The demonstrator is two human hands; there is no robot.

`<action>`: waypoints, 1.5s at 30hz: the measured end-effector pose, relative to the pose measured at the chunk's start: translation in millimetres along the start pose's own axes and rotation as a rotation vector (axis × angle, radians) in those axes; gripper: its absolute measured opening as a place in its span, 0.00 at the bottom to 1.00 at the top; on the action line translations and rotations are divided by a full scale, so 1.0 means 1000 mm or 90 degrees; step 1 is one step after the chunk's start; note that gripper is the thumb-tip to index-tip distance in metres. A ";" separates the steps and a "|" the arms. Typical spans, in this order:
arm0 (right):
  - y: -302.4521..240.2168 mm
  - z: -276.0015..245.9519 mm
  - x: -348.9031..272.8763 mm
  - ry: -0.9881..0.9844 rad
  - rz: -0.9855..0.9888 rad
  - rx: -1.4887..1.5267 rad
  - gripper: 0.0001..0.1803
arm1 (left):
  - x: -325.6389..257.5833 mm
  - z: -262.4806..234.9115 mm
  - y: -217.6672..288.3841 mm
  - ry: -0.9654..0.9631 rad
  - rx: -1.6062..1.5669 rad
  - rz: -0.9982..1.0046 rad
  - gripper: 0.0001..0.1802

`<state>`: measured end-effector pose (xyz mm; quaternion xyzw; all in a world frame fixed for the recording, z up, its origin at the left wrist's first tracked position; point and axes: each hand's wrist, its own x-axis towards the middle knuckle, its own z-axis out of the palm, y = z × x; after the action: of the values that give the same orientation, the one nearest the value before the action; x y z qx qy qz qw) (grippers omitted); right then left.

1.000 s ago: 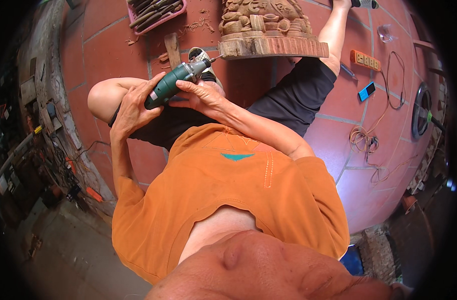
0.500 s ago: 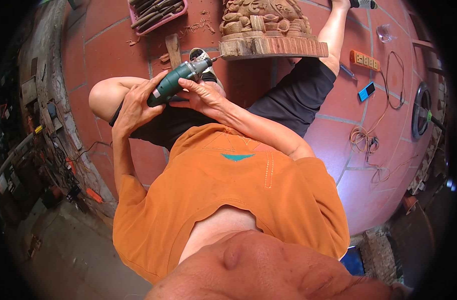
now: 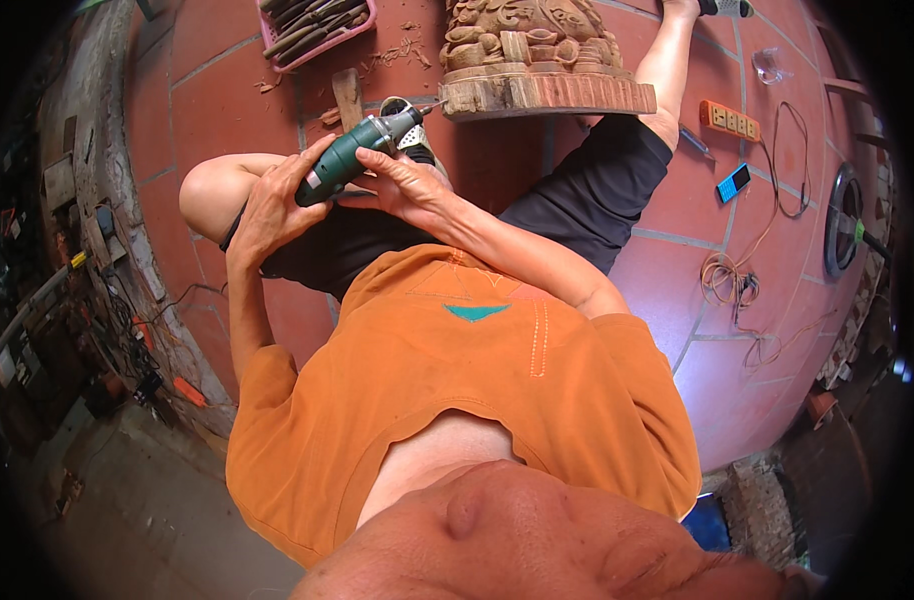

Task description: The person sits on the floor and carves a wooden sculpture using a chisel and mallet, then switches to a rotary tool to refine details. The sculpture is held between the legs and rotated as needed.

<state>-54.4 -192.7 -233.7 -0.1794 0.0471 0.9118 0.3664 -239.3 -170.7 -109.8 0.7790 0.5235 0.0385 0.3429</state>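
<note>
A green die grinder [image 3: 339, 166] with a metal front collar and a thin bit lies between my two hands, its bit pointing up and to the right. My left hand [image 3: 277, 200] is closed around the rear of its body. My right hand [image 3: 409, 188] grips it nearer the front, thumb on the body and fingers partly hidden beneath. Just beyond the bit stands a carved wooden sculpture [image 3: 529, 52] on a thick wooden base [image 3: 547, 94]. The bit's tip is at the base's left edge; whether it touches, I cannot tell.
A pink basket [image 3: 322, 45] of carving tools stands at the far left, near wood shavings [image 3: 407, 48] and a wooden piece [image 3: 347, 98]. On the right lie an orange power strip [image 3: 729, 122], a blue phone [image 3: 734, 184], coiled cord [image 3: 722, 280] and a round fan-like object [image 3: 845, 222].
The die grinder has tilted slightly, its bit moving a little farther up along the base's left edge. My right hand has shifted slightly on it; the sculpture stays put.
</note>
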 end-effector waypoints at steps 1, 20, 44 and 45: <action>-0.001 0.002 0.000 0.002 -0.006 0.000 0.31 | 0.000 0.001 -0.002 0.005 0.003 0.003 0.46; -0.005 -0.002 0.012 -0.023 -0.019 -0.002 0.26 | 0.003 0.004 -0.010 0.013 0.001 -0.023 0.44; -0.010 0.003 0.011 -0.033 -0.041 0.004 0.26 | 0.006 0.006 -0.009 0.026 -0.007 -0.034 0.44; -0.010 0.002 0.011 -0.033 -0.038 0.000 0.26 | 0.007 0.007 -0.011 0.028 -0.007 -0.031 0.44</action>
<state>-55.4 -177.6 -234.9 -0.1572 0.0321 0.9048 0.3944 -241.8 -166.2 -123.0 0.7632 0.5494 0.0500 0.3364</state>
